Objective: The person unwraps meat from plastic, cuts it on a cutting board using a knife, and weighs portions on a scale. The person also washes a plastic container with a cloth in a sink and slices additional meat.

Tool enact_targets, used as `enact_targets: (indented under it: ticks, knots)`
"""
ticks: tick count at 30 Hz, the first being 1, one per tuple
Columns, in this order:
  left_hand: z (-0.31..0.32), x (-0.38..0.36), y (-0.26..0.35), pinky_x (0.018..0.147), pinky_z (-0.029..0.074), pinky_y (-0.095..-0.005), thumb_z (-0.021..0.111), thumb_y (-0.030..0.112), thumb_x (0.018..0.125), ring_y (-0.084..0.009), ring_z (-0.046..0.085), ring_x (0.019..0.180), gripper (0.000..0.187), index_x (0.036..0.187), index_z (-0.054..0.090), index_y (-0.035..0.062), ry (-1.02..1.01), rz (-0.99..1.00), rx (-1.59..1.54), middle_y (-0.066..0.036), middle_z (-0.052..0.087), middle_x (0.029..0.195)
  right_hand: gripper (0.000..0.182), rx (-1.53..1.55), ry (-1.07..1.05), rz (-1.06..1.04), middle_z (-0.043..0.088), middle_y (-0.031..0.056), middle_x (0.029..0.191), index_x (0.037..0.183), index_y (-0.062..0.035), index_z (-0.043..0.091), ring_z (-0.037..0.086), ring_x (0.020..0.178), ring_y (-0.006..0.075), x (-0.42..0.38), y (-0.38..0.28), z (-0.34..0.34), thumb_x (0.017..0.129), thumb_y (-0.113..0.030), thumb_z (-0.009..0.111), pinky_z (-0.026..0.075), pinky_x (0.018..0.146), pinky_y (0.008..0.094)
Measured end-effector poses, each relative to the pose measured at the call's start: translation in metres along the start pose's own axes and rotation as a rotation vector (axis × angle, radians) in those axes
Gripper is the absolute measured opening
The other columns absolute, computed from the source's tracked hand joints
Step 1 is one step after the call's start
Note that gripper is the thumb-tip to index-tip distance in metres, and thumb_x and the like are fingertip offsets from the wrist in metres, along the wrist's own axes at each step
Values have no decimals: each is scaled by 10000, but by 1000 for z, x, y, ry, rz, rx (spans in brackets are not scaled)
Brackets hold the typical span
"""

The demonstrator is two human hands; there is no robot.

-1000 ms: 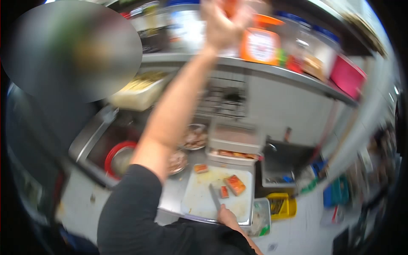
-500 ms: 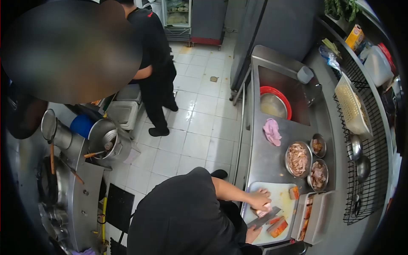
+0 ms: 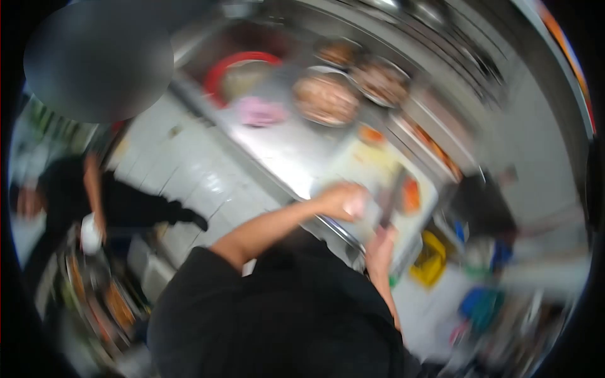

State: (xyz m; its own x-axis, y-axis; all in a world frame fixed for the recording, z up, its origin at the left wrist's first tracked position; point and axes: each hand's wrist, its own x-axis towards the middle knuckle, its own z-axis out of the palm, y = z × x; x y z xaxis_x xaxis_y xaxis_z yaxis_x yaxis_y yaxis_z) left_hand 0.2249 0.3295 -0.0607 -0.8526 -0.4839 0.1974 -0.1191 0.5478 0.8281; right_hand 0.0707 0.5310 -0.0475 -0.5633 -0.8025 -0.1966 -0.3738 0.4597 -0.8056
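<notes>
My left hand (image 3: 337, 198) is closed around a pale pink piece of meat (image 3: 355, 207) at the near side of the white cutting board (image 3: 362, 165). To its right, my right hand (image 3: 380, 247) grips a knife (image 3: 393, 198), its blade pointing away from me over the board. An orange-skinned chunk of meat (image 3: 411, 194) lies just right of the blade. A smaller orange piece (image 3: 371, 135) rests near the far corner of the board. Motion blur hides the finer detail of both hands.
Beyond the board stand bowls of cut meat (image 3: 326, 97) and a long container (image 3: 428, 146) with orange pieces. A pink cloth (image 3: 261, 111) lies by the red basin (image 3: 213, 79). At left, a co-worker in black (image 3: 94, 195) holds something white. Yellow object (image 3: 428, 258) at lower right.
The whole view has swung round and blurred, bringing the area right of the counter into sight. The knife blade has moved away from the meat under my left hand.
</notes>
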Motion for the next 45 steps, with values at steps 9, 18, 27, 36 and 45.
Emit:
enact_targets:
  ticks: [9,18,27,36,45]
  knots:
    - [-42,11,24,1069,445,-466,826,326,762,-392,552,1208,653,1287,573,31,-205,-24,173,-168,578,1331,284,-438,-166,117,698,340,817,1196,66,471,701,800,532,-17,-91,-17,970,-104,498,541,758,624]
    - [-43,22,20,1016,481,-458,819,291,762,-392,555,1157,621,1278,582,41,-271,16,167,-150,593,1302,259,-526,-392,237,708,358,940,1185,61,478,712,904,518,-30,-152,-40,951,-50,495,545,840,595]
    - [-40,16,22,1017,478,-463,831,248,741,-394,563,1150,625,1271,575,36,-258,-34,142,-147,596,1284,261,-522,-420,255,708,354,959,1176,61,478,713,916,507,-38,-138,-25,928,-18,494,544,837,594]
    - [-36,2,15,1126,436,-464,948,294,665,-420,470,1367,977,1435,418,9,-180,71,27,-245,488,1418,365,-305,-192,21,710,321,895,1252,87,444,704,851,505,16,-52,11,938,-83,520,544,780,606]
    - [-39,-3,-6,1138,456,-504,683,221,897,-343,576,1319,668,1500,436,70,-67,-526,-1471,-192,579,1426,510,-369,-161,164,717,297,871,1415,48,406,711,856,492,-12,-44,-1,935,-90,509,536,780,604]
